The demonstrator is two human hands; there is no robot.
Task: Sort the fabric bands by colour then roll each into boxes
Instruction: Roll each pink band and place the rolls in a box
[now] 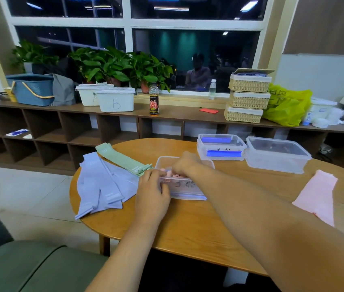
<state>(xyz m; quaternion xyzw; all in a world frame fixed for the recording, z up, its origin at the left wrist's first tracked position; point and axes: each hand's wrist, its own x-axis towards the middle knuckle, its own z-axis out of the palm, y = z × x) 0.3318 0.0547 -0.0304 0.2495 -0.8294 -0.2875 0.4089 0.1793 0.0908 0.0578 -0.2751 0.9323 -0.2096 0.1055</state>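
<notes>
packing pink, it seems: left hand grips the box rim, right hand pinches a roll inside; next, the pink band at 3 o'clock likely wants rolling.

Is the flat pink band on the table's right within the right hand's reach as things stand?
Likely yes. The pink band lies flat and uncovered beside the right forearm, nothing between. The right hand must first release the pink roll it seems to grip in the clear box.
</notes>
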